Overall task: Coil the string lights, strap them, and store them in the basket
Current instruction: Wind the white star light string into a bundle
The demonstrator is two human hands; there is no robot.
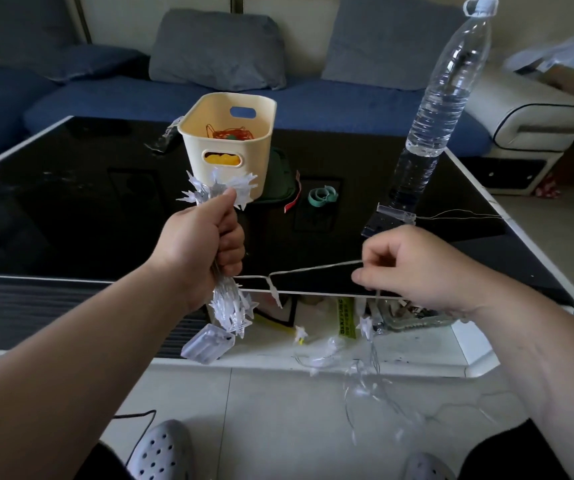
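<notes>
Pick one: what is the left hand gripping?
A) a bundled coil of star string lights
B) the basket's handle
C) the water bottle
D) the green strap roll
A: the left hand is fisted round the bundled string lights, with stars sticking out above and below the fist. The bottle, basket and strap roll sit untouched on the table.

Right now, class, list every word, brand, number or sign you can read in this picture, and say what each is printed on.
Yellow tag under the table: dark letters run along it, too blurred to read.
Water bottle: no label or print shows.
Basket: no print shows.
String lights: no print shows.
So no text here can be read for certain.
</notes>
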